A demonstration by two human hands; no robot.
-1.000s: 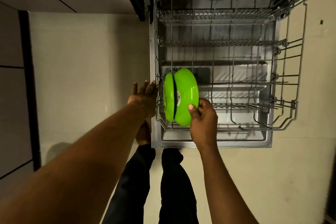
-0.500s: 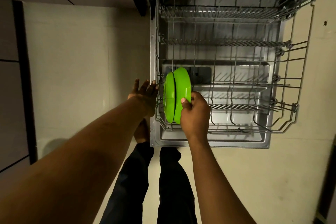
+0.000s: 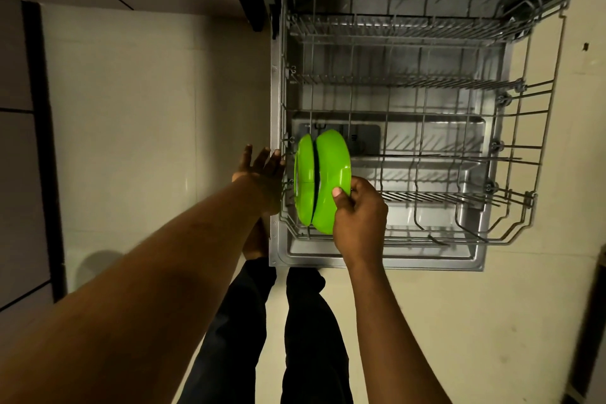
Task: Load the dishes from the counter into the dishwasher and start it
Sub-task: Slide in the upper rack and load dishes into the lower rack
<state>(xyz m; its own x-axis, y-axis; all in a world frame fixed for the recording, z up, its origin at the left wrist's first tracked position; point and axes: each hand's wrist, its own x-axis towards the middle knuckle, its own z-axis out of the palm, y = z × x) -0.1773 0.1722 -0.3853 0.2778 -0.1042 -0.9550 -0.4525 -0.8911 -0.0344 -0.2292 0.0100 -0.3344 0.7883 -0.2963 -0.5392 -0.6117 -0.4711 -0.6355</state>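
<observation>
Looks like the right green plate (image 3: 333, 174) tipped away from the left green plate (image 3: 303, 180). Person's right hand (image 3: 359, 223) pinches its near rim, near-left in the rack (image 3: 541, 128); left hand (image 3: 259, 174) flat-fingered on the rack's edge. Print on the door panel (image 3: 364, 138) is too small to read.

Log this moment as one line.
step: loading | right hand: grips right green bowl, on edge in rack | left green bowl: on edge beside it | left hand: open at rack's left side

Glossy green plastic bowls (image 3: 331, 174), grey coated-wire rack (image 3: 423, 82), smooth pale floor (image 3: 147, 108)
</observation>
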